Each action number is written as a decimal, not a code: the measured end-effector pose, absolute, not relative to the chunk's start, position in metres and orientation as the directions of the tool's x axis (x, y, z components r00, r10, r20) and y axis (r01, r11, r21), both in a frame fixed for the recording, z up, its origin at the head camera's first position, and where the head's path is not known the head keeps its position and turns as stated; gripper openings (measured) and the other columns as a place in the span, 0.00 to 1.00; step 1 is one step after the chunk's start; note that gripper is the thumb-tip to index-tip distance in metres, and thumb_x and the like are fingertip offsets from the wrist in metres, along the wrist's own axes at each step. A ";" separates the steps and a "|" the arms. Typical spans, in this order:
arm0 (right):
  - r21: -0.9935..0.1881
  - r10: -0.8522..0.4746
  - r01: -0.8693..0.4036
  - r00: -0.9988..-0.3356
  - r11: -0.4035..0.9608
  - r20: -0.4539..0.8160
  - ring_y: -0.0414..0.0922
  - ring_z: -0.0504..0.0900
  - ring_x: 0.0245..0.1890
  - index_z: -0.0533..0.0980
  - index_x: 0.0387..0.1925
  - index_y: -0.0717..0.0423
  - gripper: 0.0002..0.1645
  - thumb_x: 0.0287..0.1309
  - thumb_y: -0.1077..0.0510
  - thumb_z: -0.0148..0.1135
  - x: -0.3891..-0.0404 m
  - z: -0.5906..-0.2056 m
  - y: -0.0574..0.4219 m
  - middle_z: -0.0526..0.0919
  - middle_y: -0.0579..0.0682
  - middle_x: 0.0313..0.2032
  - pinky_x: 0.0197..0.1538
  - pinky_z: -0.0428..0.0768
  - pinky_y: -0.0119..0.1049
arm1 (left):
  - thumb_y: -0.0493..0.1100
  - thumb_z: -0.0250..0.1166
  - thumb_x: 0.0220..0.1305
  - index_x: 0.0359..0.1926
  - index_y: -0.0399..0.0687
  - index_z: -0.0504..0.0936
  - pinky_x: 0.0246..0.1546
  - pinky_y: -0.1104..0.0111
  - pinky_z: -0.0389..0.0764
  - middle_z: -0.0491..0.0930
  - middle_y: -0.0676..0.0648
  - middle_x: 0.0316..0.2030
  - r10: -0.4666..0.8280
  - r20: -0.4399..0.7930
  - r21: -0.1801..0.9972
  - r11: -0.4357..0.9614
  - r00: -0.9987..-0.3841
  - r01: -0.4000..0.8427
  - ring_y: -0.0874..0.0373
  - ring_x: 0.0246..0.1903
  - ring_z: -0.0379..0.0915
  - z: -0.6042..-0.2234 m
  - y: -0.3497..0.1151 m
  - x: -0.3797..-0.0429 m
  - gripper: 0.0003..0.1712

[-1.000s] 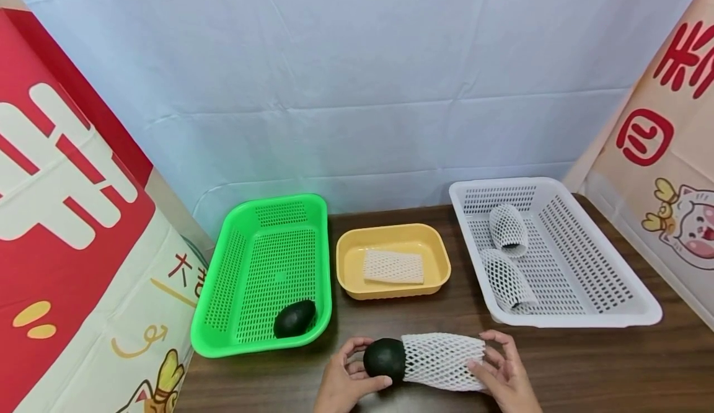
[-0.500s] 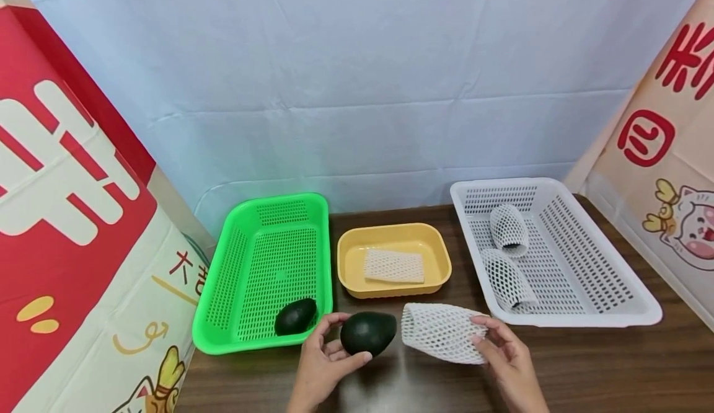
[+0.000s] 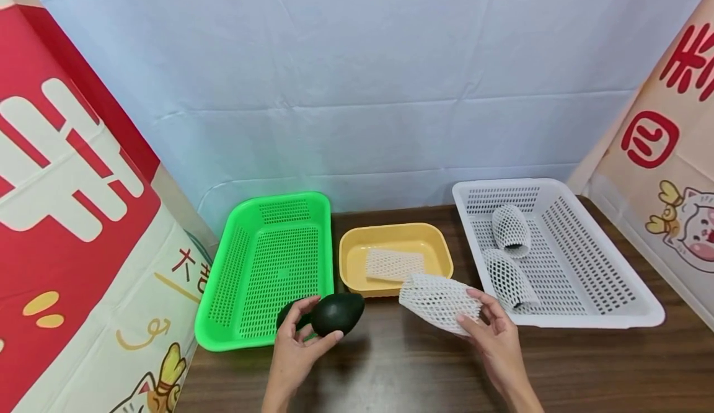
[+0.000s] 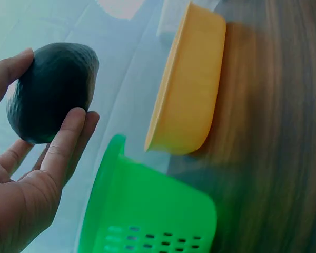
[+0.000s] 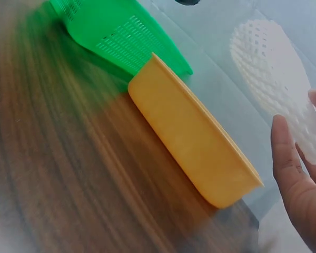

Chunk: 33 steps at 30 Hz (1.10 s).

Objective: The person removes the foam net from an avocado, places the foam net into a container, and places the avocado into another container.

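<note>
One dark avocado (image 3: 341, 314) sits gripped in our left hand (image 3: 297, 346); our right hand (image 3: 492, 333) pinches a white foam-net sleeve (image 3: 437, 301) above the brown wooden bench (image 3: 396, 376).

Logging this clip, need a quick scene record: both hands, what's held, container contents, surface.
left_hand: left hand holds dark fruit
right_hand: right hand pinches white foam net
held_items_contact: none, fruit and net apart
green_basket: green basket holds second dark fruit, partly hidden by the left hand
yellow_tray: yellow tray holds another foam net, lying flat
white_basket: white basket holds far netted item and near netted item, something dark visible in each
surface: brown wood-grain table
</note>
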State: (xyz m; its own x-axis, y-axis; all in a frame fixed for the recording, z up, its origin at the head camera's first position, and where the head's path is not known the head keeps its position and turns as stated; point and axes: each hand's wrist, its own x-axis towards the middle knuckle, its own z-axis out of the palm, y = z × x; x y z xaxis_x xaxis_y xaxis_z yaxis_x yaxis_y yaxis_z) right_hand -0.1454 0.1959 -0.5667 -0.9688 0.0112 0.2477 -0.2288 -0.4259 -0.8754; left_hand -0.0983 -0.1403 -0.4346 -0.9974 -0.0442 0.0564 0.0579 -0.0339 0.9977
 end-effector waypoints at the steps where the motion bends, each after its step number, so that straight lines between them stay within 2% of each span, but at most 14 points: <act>1: -0.865 0.006 -0.246 -0.963 -0.437 0.271 0.48 0.78 0.37 0.57 0.61 0.65 0.36 0.50 0.72 0.59 -0.148 -0.563 0.193 0.65 0.62 0.51 0.34 0.79 0.41 | 0.33 0.72 0.41 0.54 0.42 0.69 0.34 0.61 0.78 0.66 0.38 0.49 -0.050 0.067 0.997 -0.030 -0.997 0.068 0.46 0.40 0.74 -0.434 -0.143 -0.099 0.36; 4: -0.861 0.003 -0.261 -0.957 -0.436 0.289 0.50 0.77 0.39 0.57 0.60 0.66 0.35 0.49 0.76 0.56 -0.154 -0.543 0.182 0.65 0.62 0.51 0.35 0.78 0.40 | 0.33 0.72 0.41 0.54 0.44 0.70 0.34 0.61 0.78 0.66 0.40 0.50 -0.079 0.091 0.996 -0.016 -0.993 0.092 0.47 0.43 0.73 -0.434 -0.149 -0.100 0.35; 6: -0.888 0.011 -0.228 -0.970 -0.399 0.244 0.49 0.77 0.40 0.58 0.60 0.65 0.36 0.49 0.75 0.57 -0.155 -0.523 0.173 0.65 0.62 0.50 0.36 0.78 0.40 | 0.34 0.72 0.41 0.54 0.47 0.71 0.34 0.61 0.78 0.67 0.42 0.51 -0.099 0.101 0.995 -0.003 -0.990 0.101 0.48 0.43 0.73 -0.434 -0.153 -0.101 0.35; 10: -0.881 -0.002 -0.201 -0.975 -0.428 0.223 0.51 0.76 0.41 0.58 0.61 0.61 0.37 0.49 0.73 0.59 -0.183 -0.558 0.177 0.64 0.63 0.52 0.38 0.78 0.41 | 0.36 0.73 0.41 0.54 0.50 0.71 0.33 0.61 0.78 0.66 0.46 0.52 -0.125 0.119 0.993 0.020 -0.985 0.117 0.49 0.45 0.73 -0.448 -0.164 -0.107 0.35; 13: -0.874 -0.010 -0.184 -0.978 -0.450 0.210 0.53 0.75 0.43 0.58 0.62 0.57 0.41 0.47 0.68 0.64 -0.205 -0.587 0.182 0.61 0.64 0.55 0.38 0.77 0.43 | 0.37 0.73 0.42 0.54 0.50 0.70 0.32 0.61 0.78 0.65 0.46 0.52 -0.134 0.150 0.988 0.046 -0.980 0.145 0.49 0.44 0.73 -0.460 -0.174 -0.112 0.35; 17: -0.881 -0.019 -0.160 -0.982 -0.445 0.188 0.53 0.75 0.43 0.58 0.62 0.55 0.44 0.44 0.63 0.68 -0.219 -0.586 0.176 0.61 0.64 0.55 0.38 0.77 0.44 | 0.37 0.71 0.46 0.54 0.49 0.68 0.31 0.61 0.78 0.65 0.44 0.51 -0.129 0.234 0.972 0.033 -0.964 0.231 0.48 0.43 0.73 -0.472 -0.188 -0.118 0.33; 21: -0.903 -0.017 -0.142 -0.986 -0.406 0.163 0.54 0.75 0.43 0.60 0.61 0.53 0.43 0.42 0.64 0.69 -0.233 -0.587 0.169 0.63 0.62 0.55 0.36 0.78 0.43 | 0.39 0.71 0.46 0.54 0.50 0.67 0.32 0.62 0.78 0.65 0.45 0.51 -0.149 0.192 0.981 0.058 -0.970 0.185 0.49 0.43 0.73 -0.468 -0.198 -0.120 0.33; 22: -0.908 -0.017 -0.143 -0.987 -0.393 0.163 0.54 0.75 0.42 0.61 0.61 0.53 0.43 0.42 0.64 0.69 -0.237 -0.587 0.167 0.64 0.61 0.54 0.35 0.78 0.43 | 0.39 0.72 0.44 0.54 0.51 0.66 0.31 0.61 0.78 0.66 0.45 0.50 -0.173 0.137 0.987 0.106 -0.975 0.120 0.49 0.42 0.73 -0.456 -0.197 -0.117 0.34; 26: -0.914 -0.033 -0.170 -0.980 -0.368 0.195 0.51 0.77 0.39 0.63 0.59 0.54 0.40 0.42 0.68 0.68 -0.245 -0.575 0.162 0.67 0.61 0.51 0.33 0.79 0.40 | 0.43 0.72 0.44 0.56 0.58 0.66 0.33 0.62 0.76 0.64 0.49 0.51 -0.211 0.093 0.979 0.197 -0.973 0.051 0.50 0.43 0.71 -0.454 -0.208 -0.121 0.36; 30: -0.952 -0.034 -0.153 -0.985 -0.264 0.168 0.48 0.77 0.39 0.65 0.58 0.51 0.40 0.41 0.67 0.69 -0.249 -0.559 0.155 0.68 0.57 0.51 0.33 0.79 0.38 | 0.46 0.71 0.46 0.58 0.62 0.66 0.35 0.62 0.73 0.62 0.50 0.53 -0.246 0.096 0.946 0.323 -0.964 0.012 0.52 0.43 0.67 -0.455 -0.220 -0.126 0.37; 31: -0.970 -0.015 -0.138 -0.990 -0.202 0.143 0.48 0.75 0.41 0.64 0.59 0.50 0.41 0.40 0.65 0.70 -0.253 -0.561 0.154 0.67 0.57 0.52 0.34 0.79 0.39 | 0.47 0.71 0.46 0.58 0.62 0.66 0.34 0.61 0.73 0.61 0.51 0.54 -0.249 0.097 0.937 0.349 -0.964 0.004 0.53 0.42 0.67 -0.456 -0.223 -0.127 0.37; 33: -0.987 -0.004 -0.106 -0.994 -0.123 0.108 0.46 0.71 0.46 0.65 0.58 0.49 0.40 0.40 0.63 0.71 -0.246 -0.537 0.148 0.66 0.55 0.54 0.35 0.78 0.36 | 0.48 0.71 0.45 0.57 0.60 0.67 0.34 0.61 0.72 0.61 0.50 0.53 -0.252 0.114 0.914 0.406 -0.961 0.002 0.53 0.41 0.66 -0.459 -0.229 -0.131 0.36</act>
State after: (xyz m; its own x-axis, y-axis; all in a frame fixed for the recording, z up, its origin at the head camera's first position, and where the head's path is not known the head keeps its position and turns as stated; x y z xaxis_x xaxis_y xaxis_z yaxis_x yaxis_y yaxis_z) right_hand -0.2455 0.1482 -0.5374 -0.9942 -0.0038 0.1078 -0.1065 -0.1226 -0.9867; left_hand -0.1309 -0.2286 -0.4586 -0.9610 -0.2518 0.1139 0.0020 0.4055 0.9141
